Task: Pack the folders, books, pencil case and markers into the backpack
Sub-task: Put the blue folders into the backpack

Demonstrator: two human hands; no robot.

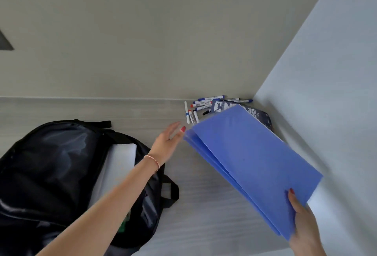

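Observation:
My right hand (302, 221) grips the near corner of a stack of blue folders (251, 164), lifted at a tilt above the table. My left hand (168, 140) reaches with straight fingers toward the folders' far left corner and holds nothing. The black backpack (51, 174) lies open at the left, with a white flat item (120, 164) showing in its mouth. Several markers (202, 107) lie scattered by the wall. A dark blue book (222, 106) lies partly hidden beneath the folders. No pencil case shows.
The grey wood-grain table (204, 204) meets a wall at the back and a pale side panel (326, 92) at the right. The backpack's strap loop (170, 192) sticks out onto the table.

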